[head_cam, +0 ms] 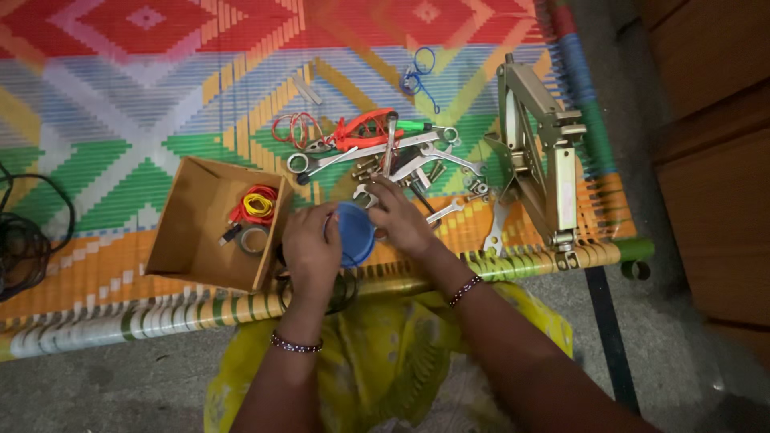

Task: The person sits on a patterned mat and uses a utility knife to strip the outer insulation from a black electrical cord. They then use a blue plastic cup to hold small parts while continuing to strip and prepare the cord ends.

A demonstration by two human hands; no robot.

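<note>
Blue round lid (355,234) held between both hands, near edge of woven mat (120,120), just right of cardboard box (210,223). Left hand (311,252) clasps its left rim; right hand (399,218) grips the right side, fingers curled over it. Possibly a container beneath, hidden by hands. Box holds red and yellow wire coils (257,204). Just beyond: heap of spanners (385,152), red-handled pliers (365,128). Far right: metal scissor jack (536,144).
</note>
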